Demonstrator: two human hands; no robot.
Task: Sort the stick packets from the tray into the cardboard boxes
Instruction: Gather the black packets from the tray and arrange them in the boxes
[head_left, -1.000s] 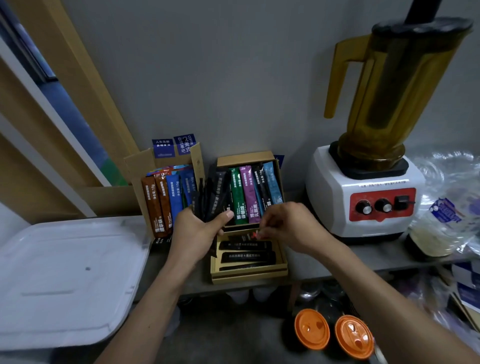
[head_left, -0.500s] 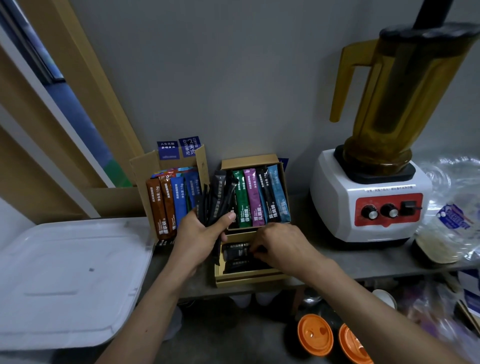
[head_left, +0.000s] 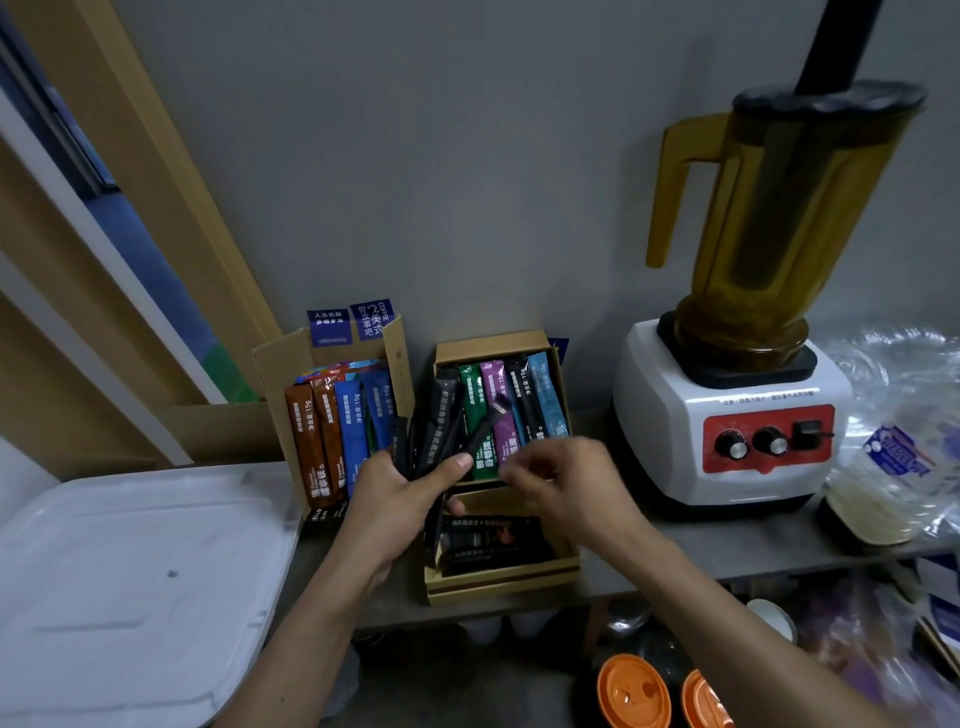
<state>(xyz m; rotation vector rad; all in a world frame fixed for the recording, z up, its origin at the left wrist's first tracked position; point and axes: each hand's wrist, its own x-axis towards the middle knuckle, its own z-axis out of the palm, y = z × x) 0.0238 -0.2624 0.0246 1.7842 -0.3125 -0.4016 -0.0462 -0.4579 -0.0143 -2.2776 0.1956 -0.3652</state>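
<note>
Where legible, "15g" on stick packets (head_left: 305, 441)

Single head-worn view — close, angled down at the shelf (head_left: 737, 545).

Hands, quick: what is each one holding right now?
Left hand grips a bundle of black stick packets.
Right hand: motion-blurred, cannot tell.

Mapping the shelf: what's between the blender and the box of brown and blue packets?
Head view: another cardboard box of green, purple and blue packets, plus the left hand gripping black packets.
</note>
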